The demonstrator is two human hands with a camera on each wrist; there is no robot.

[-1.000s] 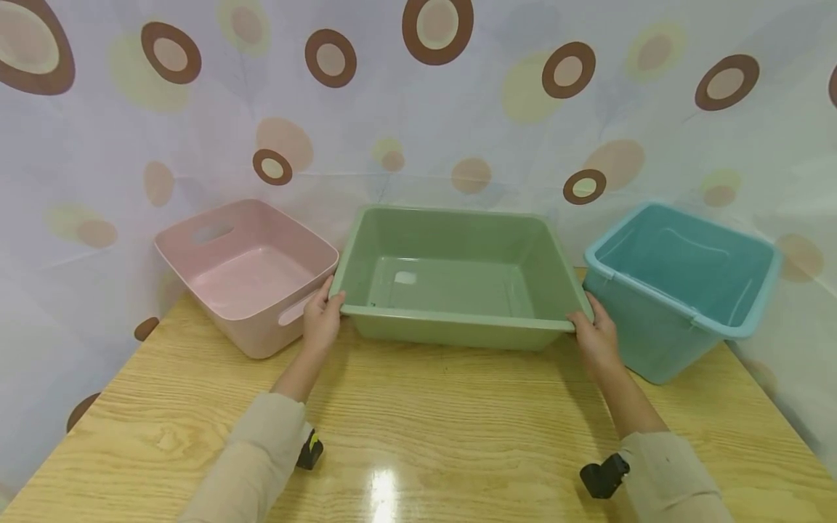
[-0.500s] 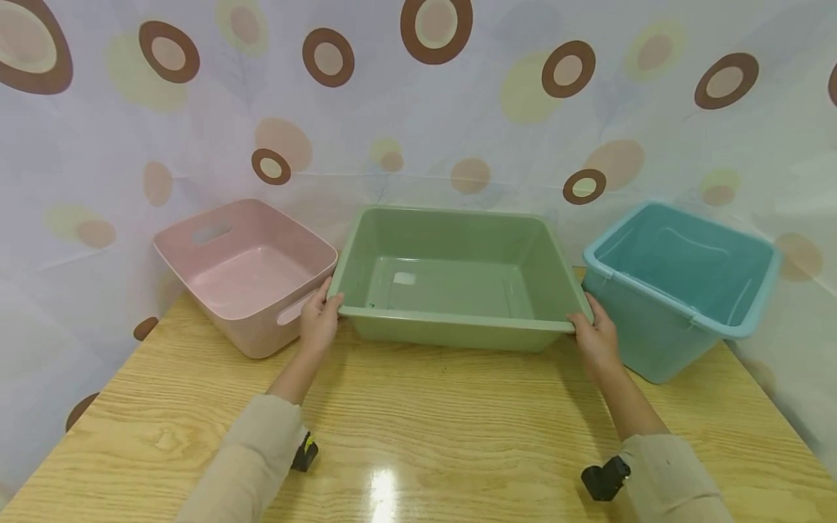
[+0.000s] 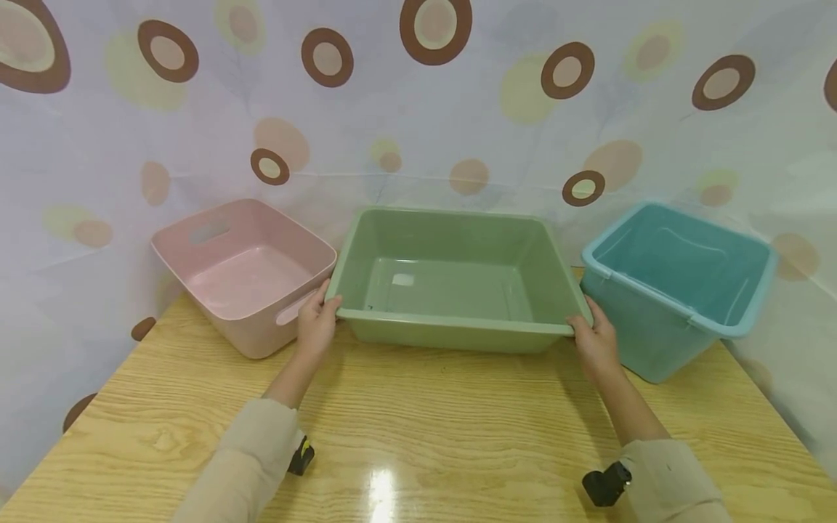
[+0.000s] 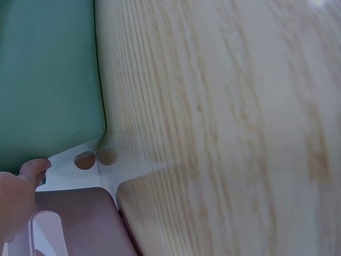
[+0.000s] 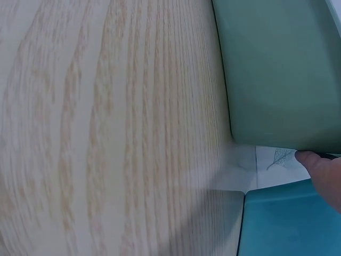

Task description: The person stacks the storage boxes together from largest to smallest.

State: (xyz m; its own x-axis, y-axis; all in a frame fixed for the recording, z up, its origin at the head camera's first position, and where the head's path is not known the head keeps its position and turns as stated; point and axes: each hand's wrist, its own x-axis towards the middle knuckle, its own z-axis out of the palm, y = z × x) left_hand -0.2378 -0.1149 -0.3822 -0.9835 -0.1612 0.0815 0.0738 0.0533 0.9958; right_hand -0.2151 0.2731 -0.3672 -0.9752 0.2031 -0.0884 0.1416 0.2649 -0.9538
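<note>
A wide green plastic basin (image 3: 451,287) with nothing in it is at the back middle of the table. The left hand (image 3: 316,319) grips its front left corner, thumb over the rim and fingers down the outer side. At the front right corner the right hand (image 3: 593,338) holds the rim the same way. In the left wrist view, a thumb and fingers of the left hand (image 4: 21,197) meet the basin's side (image 4: 50,85). The right wrist view catches only part of the right hand (image 5: 322,173) at the basin's lower edge.
A pink bin (image 3: 255,283) with cut-out handles stands close to the left hand. To the right, near the right hand, is a deep blue bin (image 3: 673,290). A patterned cloth (image 3: 418,109) hangs behind the wooden table (image 3: 431,421).
The left forearm has shifted slightly left, and the basin's front edge sits marginally nearer. Both hands keep their hold on the rim; the pink and blue bins stay in place.
</note>
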